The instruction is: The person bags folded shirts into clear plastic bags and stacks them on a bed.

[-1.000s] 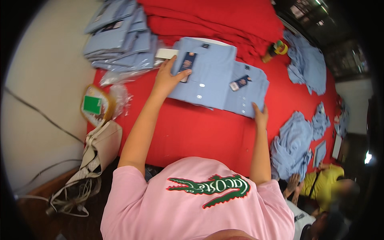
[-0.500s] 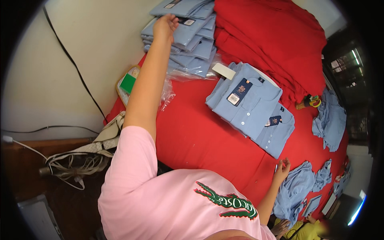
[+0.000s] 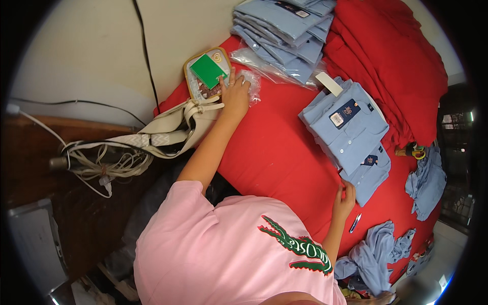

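My left hand (image 3: pixel 236 96) rests with spread fingers between a crumpled clear plastic bag (image 3: pixel 250 86) and a shallow tray (image 3: pixel 192 87). Its fingertips reach the corner of a green spiral notebook (image 3: pixel 206 71) lying in the tray. My right hand (image 3: pixel 344 198) is beside the lower edge of the folded light blue shirts (image 3: pixel 351 132), fingers partly bent and apart, with nothing visible in them. A dark tag lies on the top shirt, and another tagged folded shirt (image 3: pixel 370 178) sits partly beneath. Small thread snips (image 3: pixel 355 222) lie on the red cloth near my right hand.
Bagged blue shirts (image 3: pixel 284 30) are stacked at the back. Red fabric (image 3: pixel 376 66) is heaped beside them. Yellow-handled scissors (image 3: pixel 418 152) and loose blue garments (image 3: pixel 373 254) lie to the right. A pale strap (image 3: pixel 173 124) and coiled cable (image 3: pixel 109 162) hang at the left edge.
My left hand has come down from the bagged stack to the tray and plastic bag. My right hand has moved up toward the folded shirts, and the snips now show apart from it.
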Motion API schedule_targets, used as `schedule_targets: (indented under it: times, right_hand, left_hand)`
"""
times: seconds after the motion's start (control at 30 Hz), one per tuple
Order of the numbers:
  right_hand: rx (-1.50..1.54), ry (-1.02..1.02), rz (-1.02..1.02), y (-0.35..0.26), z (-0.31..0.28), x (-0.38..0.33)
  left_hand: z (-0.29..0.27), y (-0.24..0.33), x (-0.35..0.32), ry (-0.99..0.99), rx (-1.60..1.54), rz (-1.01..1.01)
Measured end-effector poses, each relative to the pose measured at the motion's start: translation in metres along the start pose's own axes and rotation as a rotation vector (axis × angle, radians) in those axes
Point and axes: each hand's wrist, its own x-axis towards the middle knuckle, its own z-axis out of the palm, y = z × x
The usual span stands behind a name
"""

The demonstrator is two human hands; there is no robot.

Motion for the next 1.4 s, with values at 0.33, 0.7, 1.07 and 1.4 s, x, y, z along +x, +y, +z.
schedule_targets:
  times: [0.33,0.7,1.07,1.4]
  right_hand:
    - [0.268,-0.048,0.118,-0.059,0.019,0.003]
    - [0.591,-0.466,0.215,-0.093,0.039,-0.018]
    - [1.127,-0.602,0.679,-0.143,0.147,0.044]
    - [1.077,-0.699,0.748,-0.111,0.132,0.046]
  left_hand:
    - [-0.015,0.046,0.052,0.219,-0.257,-0.036]
    - [-0.073,0.086,0.029,-0.004,-1.004,-0.149]
    - [-0.068,0.122,-0.155,-0.361,-1.656,-0.550]
    - [-0.029,0.103,-0.072,-0.489,-1.646,-1.126]
